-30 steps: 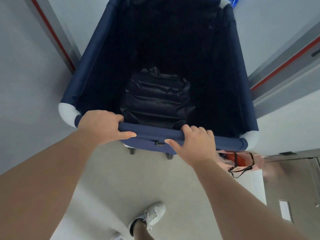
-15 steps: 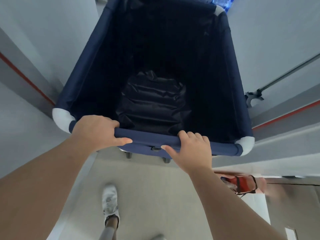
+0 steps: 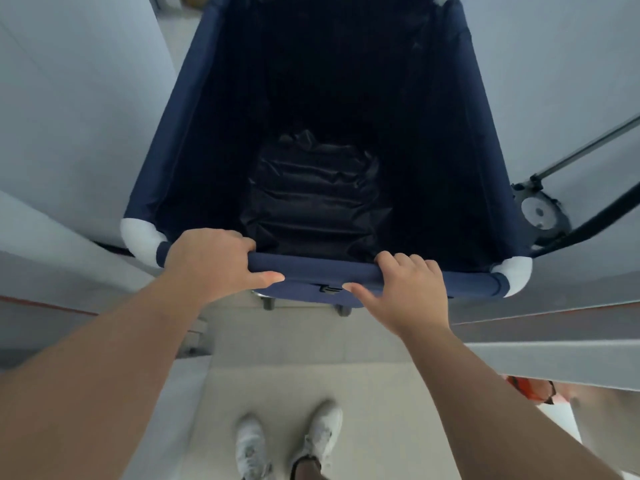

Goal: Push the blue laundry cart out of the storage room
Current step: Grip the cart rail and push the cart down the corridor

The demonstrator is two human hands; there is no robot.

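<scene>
The blue laundry cart (image 3: pixel 166 143) fills the upper middle of the view, a deep navy fabric bin with white corner caps and a crumpled black liner (image 3: pixel 311 202) at its bottom. My left hand (image 3: pixel 211 261) is wrapped over the left part of the near top rail. My right hand (image 3: pixel 408 292) grips the same rail toward the right, thumb under it. Two small casters show below the near edge. The cart's far end is cut off at the top of the frame.
Pale walls or door panels stand close on both sides of the cart. A metal door-closer fitting (image 3: pixel 540 213) with a rod sits right beside the cart's right side. A door sill crosses the floor under the cart's near end. An orange object (image 3: pixel 530 389) lies low right.
The cart has rolled forward between the side walls, and the red-striped frames have slid back toward me. My feet have stepped up behind it. Both hands keep the same grip on the rail.
</scene>
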